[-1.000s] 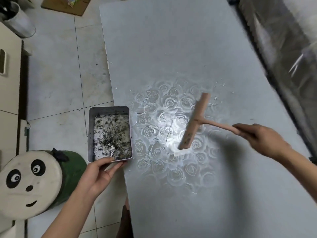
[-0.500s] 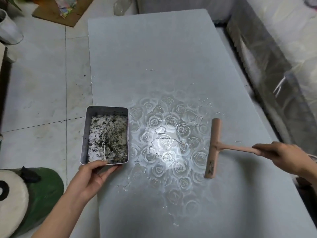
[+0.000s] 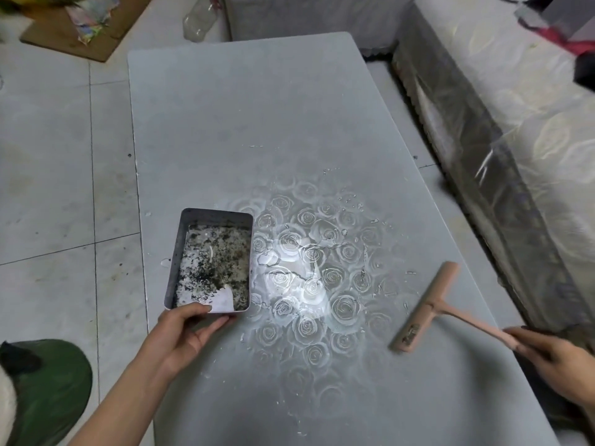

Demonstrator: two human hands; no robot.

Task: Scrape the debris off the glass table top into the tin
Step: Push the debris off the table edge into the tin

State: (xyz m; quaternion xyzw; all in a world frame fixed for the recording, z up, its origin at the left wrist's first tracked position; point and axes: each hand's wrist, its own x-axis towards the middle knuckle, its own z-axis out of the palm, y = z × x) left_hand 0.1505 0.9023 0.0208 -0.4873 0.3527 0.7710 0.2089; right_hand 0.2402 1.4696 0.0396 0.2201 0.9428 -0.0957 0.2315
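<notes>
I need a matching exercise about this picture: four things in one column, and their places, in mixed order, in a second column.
Things:
1 tin
2 scraper
3 plastic bottle
4 green stool

Places:
A on the floor, beyond the far end of the table
B in the right hand
C on the floor, near left
D in the left hand, over the table

Pairs: 1-D, 2-B, 3-A, 4-C

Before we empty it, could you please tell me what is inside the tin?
The tin holds dark speckled debris over a pale layer, plus a white scrap by the near rim. The tin's floor beneath is covered and cannot be seen.
</notes>
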